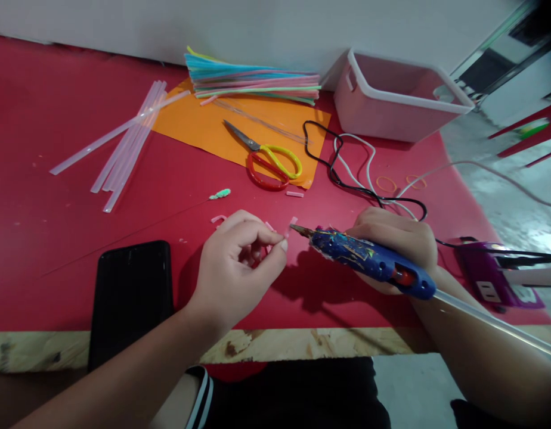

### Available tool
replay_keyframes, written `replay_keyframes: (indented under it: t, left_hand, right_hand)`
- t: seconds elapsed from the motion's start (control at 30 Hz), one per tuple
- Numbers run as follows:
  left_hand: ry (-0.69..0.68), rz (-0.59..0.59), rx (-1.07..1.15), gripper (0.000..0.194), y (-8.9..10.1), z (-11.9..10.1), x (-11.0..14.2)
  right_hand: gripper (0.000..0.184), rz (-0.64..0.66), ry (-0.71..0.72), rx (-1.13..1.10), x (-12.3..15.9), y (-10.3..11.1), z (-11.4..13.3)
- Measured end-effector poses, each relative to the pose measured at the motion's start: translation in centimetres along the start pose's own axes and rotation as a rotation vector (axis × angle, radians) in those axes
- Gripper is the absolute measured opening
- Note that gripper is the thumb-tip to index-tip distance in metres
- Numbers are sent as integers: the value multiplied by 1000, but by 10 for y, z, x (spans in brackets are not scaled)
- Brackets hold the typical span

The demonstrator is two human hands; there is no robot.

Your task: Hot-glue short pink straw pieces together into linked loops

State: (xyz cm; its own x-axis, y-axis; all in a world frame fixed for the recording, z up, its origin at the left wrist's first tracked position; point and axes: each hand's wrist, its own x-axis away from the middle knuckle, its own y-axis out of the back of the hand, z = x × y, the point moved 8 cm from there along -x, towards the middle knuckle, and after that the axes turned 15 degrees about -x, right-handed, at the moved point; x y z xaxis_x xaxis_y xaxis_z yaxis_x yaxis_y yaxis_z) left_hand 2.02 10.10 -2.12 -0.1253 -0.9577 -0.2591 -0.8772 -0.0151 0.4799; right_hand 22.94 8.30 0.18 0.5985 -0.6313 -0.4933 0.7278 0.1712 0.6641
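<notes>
Between the thumb and fingertips of my left hand is a small pink pipe cleaner piece. My right hand is wrapped round a blue hot glue gun, whose metal nozzle points left. Its tip is right by the pink piece; whether they touch, I cannot tell. A clear glue stick sticks out of the gun's back end. Short pink offcuts lie near my left hand, some partly hidden behind it. A thin wire with a green fuzzy tip rests further left.
Scissors lie partly on orange paper, below a bundle of coloured pipe cleaners. Glue sticks and a black phone are at left. A pink bin, cables and a purple power strip occupy the right.
</notes>
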Motion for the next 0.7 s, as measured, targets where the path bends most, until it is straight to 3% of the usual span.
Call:
replay_keyframes:
  t: [0.7]
  left_hand:
    - [20,10,48,15,-1,0,-1]
  right_hand:
    - [19,17,-3,14,1,-1,1]
